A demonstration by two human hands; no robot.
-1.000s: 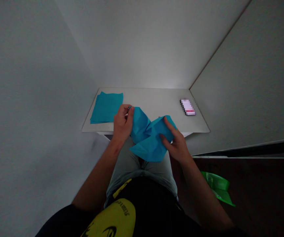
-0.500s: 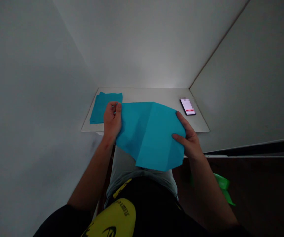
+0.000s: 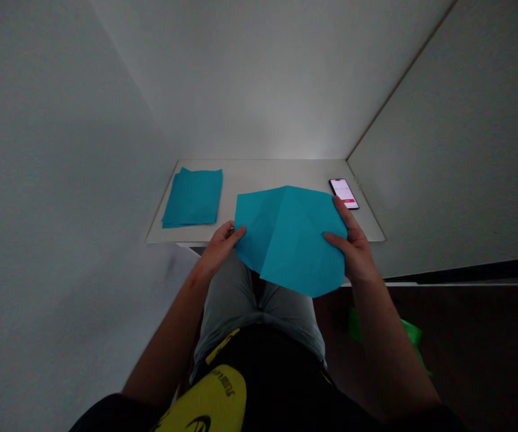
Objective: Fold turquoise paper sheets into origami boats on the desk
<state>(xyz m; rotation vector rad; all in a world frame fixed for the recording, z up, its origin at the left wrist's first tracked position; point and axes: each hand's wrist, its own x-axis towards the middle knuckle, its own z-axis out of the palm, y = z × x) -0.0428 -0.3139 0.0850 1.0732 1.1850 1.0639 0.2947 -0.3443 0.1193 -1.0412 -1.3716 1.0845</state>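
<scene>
Between my two hands, above the front edge of the white table, is a blue sheet of paper (image 3: 301, 240) with a crease running down it. My left hand (image 3: 225, 243) pinches its left edge, thumb on the front. At the right edge, my right hand (image 3: 353, 246) grips the sheet with the thumb on the near face and the fingers mostly behind it. The sheet bends at the crease and hides part of the table beneath. Left of it lies a stack of blue paper sheets (image 3: 193, 198), slightly out of line with each other.
A phone (image 3: 344, 194) with a lit screen lies at the right end of the white table (image 3: 259, 174). Walls stand behind and on both sides of the table. A green object (image 3: 410, 331) sits low on the dark floor, partly hidden by my right forearm.
My left hand has moved down and to the right along the sheet's left side, uncovering the stack. The sheet and my right hand have shifted slightly right.
</scene>
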